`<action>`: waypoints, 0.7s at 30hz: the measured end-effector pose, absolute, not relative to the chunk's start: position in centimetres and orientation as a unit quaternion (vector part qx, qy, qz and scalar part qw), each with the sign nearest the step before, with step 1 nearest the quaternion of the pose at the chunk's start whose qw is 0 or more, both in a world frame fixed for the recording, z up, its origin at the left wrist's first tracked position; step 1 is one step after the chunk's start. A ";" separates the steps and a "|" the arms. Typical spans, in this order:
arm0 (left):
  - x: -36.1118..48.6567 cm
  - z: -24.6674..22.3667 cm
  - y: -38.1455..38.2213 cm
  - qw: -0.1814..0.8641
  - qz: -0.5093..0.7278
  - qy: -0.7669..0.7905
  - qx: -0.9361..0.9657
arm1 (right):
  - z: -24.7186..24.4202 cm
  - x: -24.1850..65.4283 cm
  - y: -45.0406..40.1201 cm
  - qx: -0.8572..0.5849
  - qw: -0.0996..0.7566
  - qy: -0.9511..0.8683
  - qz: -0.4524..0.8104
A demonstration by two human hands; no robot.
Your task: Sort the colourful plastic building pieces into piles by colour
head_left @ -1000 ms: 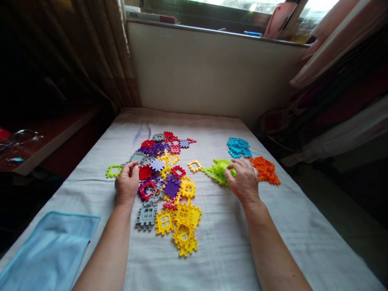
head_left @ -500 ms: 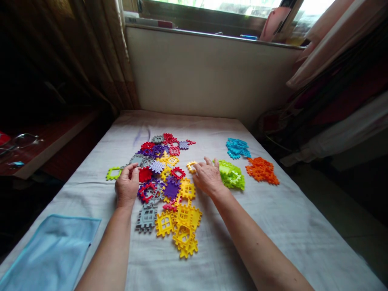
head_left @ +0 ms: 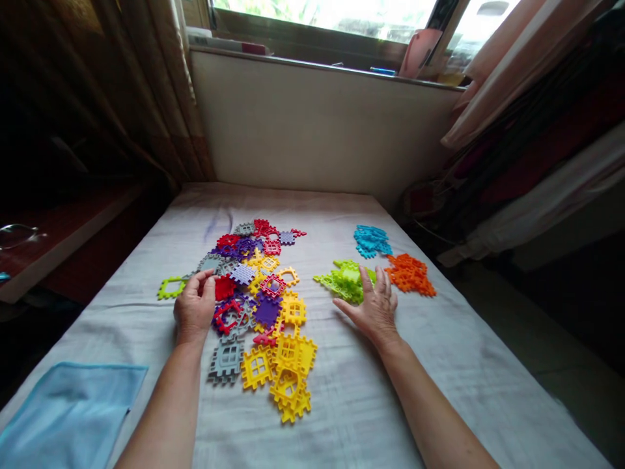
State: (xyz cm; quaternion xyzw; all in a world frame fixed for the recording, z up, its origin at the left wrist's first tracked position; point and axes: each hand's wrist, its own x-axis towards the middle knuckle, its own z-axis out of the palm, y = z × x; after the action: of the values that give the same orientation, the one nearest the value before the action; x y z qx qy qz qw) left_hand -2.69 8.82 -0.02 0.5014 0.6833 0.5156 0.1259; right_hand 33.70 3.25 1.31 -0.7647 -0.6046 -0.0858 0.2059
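Blue pile, orange pile, lime pile separated; mixed pile unseparated.
Right hand held open; left hand curled, grip unclear.

Right hand hides part of lime-green tile pile; contact between left hand and red tile unclear; light-blue cloth cut by left, bottom edges; window cut at top; hanging clothes too dark to sort.

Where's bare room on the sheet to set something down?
The widest bare patch lies right of your right arm, nearer you than the orange pile. Another lies between the yellow pieces and that arm. Crowded: the mixed heap by your left hand, and the green pile.
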 end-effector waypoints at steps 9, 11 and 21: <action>-2.9 -0.2 8.7 0.127 0.504 0.691 0.503 | 0.8 31.9 7.3 -0.768 0.198 -0.606 -0.062; -2.9 -0.2 8.7 0.125 0.503 0.691 0.504 | 0.9 31.7 8.3 -0.765 0.200 -0.609 -0.063; -2.6 0.2 8.5 0.141 0.498 0.699 0.492 | 0.9 30.2 13.4 -0.732 0.201 -0.650 -0.036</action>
State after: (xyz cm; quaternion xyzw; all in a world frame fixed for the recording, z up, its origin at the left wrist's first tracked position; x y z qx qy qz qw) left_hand -2.61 8.50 0.23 0.4925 0.6994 0.4983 0.1411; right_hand 30.24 13.35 0.92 -0.7317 -0.6503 -0.0362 0.2012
